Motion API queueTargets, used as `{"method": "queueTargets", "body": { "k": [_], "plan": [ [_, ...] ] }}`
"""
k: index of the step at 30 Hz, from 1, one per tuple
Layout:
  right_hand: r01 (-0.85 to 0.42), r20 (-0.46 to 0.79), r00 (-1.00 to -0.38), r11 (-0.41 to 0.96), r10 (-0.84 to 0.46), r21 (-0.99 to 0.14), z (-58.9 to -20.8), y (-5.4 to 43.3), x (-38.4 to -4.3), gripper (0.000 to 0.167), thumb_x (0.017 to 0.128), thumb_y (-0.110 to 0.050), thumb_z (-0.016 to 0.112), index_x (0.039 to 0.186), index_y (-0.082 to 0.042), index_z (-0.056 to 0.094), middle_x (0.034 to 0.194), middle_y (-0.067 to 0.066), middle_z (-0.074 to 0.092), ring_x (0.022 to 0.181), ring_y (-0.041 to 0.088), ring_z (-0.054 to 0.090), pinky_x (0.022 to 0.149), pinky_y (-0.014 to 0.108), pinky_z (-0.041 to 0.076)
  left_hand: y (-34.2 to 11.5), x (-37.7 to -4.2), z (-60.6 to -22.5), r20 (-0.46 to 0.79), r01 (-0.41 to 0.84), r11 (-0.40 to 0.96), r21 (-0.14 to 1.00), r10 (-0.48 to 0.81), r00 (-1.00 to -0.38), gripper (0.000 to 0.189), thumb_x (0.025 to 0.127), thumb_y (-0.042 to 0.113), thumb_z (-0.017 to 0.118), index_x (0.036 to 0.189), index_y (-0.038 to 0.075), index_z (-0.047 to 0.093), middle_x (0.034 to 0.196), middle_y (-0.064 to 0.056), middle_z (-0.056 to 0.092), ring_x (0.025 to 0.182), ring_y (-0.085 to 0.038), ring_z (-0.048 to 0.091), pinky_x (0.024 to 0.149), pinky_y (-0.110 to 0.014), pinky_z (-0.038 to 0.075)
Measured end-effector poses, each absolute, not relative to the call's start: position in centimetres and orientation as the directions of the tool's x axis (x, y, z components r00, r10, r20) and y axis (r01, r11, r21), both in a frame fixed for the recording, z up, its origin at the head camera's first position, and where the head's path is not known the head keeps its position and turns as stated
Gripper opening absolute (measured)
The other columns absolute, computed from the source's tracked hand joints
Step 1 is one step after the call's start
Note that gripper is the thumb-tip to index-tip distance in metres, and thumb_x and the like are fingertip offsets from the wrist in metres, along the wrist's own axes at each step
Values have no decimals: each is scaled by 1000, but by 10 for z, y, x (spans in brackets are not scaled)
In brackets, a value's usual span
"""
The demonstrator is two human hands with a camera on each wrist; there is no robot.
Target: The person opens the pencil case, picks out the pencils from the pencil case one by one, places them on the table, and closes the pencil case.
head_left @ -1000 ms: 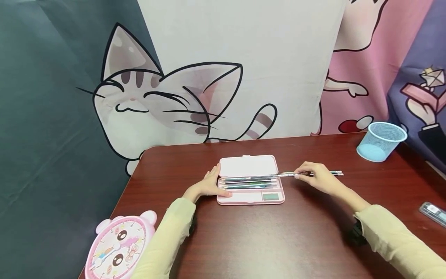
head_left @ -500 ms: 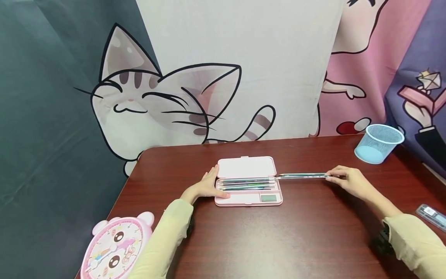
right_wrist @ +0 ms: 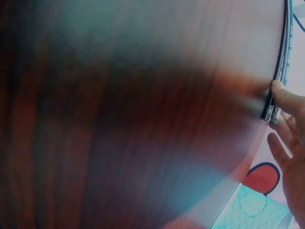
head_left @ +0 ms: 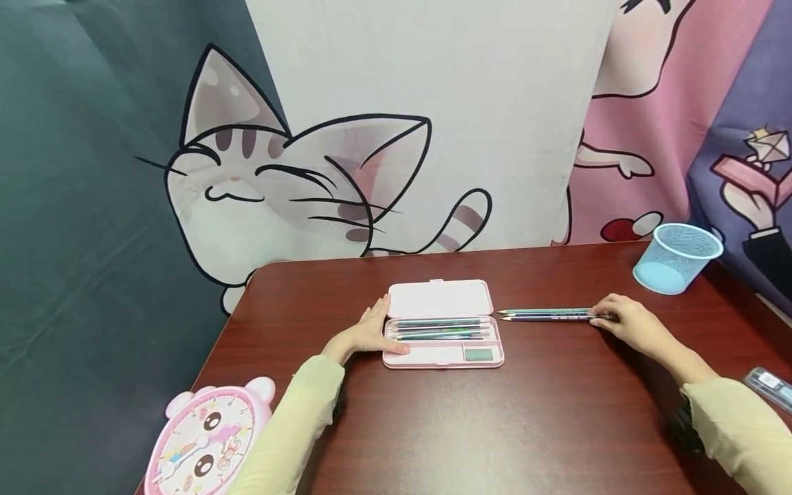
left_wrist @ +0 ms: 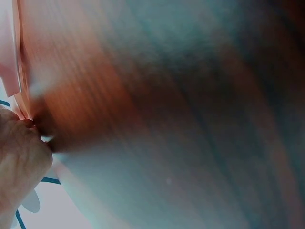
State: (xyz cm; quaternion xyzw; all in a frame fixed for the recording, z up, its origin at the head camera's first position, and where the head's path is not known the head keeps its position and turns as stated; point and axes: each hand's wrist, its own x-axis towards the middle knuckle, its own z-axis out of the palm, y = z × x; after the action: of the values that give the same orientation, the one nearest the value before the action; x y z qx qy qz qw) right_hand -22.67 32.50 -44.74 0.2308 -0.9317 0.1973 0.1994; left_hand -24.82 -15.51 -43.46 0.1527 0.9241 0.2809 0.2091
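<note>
A pink pencil case (head_left: 421, 360) lies unfolded on the table, its white-lined lid (head_left: 439, 300) tipped back. Several pencils (head_left: 441, 330) fill its long compartment, and a green-grey block (head_left: 479, 355) sits in a small one. My left hand (head_left: 364, 335) rests at the case's left end, fingers stretched along the side and thumb lying over the front compartment. To the right of the case, my right hand (head_left: 632, 326) pinches a small bunch of pencils (head_left: 544, 315) near their eraser ends. Their sharpened tips point left, close to the case. The right wrist view shows the thumb (right_wrist: 286, 98) on the pencils.
A blue mesh pen holder (head_left: 677, 258) stands at the back right. On the right edge of view lies a small clear-topped case (head_left: 771, 386). A pink clock (head_left: 207, 440) is at the front left, by my left sleeve. A printed cloth (head_left: 495, 124) hangs behind the table (head_left: 495, 426).
My right hand has moved right, from the middle of the pencils to their eraser ends. The pencils' tips now lie slightly apart from the case. The left hand has stayed in place.
</note>
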Motion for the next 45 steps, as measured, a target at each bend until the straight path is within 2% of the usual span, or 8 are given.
{"method": "queueTargets", "body": {
  "k": [4,9,16,22,28,34,38,45],
  "plan": [
    [-497,464,-811,838,-357,-225,-449,324,-227,17,62,-1,78,75,-8,69,75,1,61,69,16,54,63,24,42,-155,-248,-435,-297,171,793,585,406,-864,122,66,49,76,147,8,-6,156,-6,-4,144,-21,-4,117,-41,0],
    [-470,437,-834,848,-337,-243,-448,323,-226,16,64,-2,77,77,-7,69,75,3,61,67,15,52,59,30,44,-154,-248,-435,-303,165,793,587,404,-863,122,66,49,75,147,9,-6,156,-6,-4,143,-21,-5,117,-42,0],
    [-453,425,-857,818,-291,-355,-442,298,-227,16,70,-7,75,85,-8,69,80,2,62,73,16,55,63,24,43,-155,-249,-436,-306,163,798,580,399,-864,122,66,50,75,147,10,-6,156,-5,-5,143,-20,-6,117,-40,0],
    [-552,434,-819,722,-376,-418,-438,245,-231,15,74,-7,73,88,-7,68,81,1,63,75,17,59,67,30,46,-156,-250,-437,-303,168,799,578,401,-864,122,66,51,75,147,9,-5,156,-6,-5,143,-21,-5,117,-41,1],
    [-580,358,-815,632,-456,-515,-437,193,-236,13,80,-10,69,92,-7,68,86,2,65,82,18,62,74,36,50,-155,-248,-435,-305,157,795,585,396,-866,121,66,49,76,147,10,-5,156,-5,-5,143,-20,-5,117,-40,0],
    [-578,275,-801,570,-532,-584,-432,159,-240,15,82,-12,68,96,-6,66,89,4,65,78,13,59,71,30,51,-154,-248,-435,-309,144,790,595,390,-868,121,66,49,76,147,11,-5,156,-4,-6,143,-19,-6,117,-40,0],
    [-556,211,-806,589,-553,-586,-429,150,-244,19,81,-19,69,96,-8,67,90,2,66,80,12,58,72,29,49,-154,-248,-437,-310,141,794,591,385,-869,121,66,50,76,148,12,-5,156,-3,-5,143,-19,-6,117,-41,1],
    [-587,180,-790,640,-586,-496,-426,144,-243,19,78,-21,71,95,-10,70,92,2,62,81,15,56,70,29,46,-154,-248,-437,-306,143,797,587,382,-872,121,65,50,75,148,11,-5,156,-4,-4,143,-21,-5,116,-42,3]
  ]
}}
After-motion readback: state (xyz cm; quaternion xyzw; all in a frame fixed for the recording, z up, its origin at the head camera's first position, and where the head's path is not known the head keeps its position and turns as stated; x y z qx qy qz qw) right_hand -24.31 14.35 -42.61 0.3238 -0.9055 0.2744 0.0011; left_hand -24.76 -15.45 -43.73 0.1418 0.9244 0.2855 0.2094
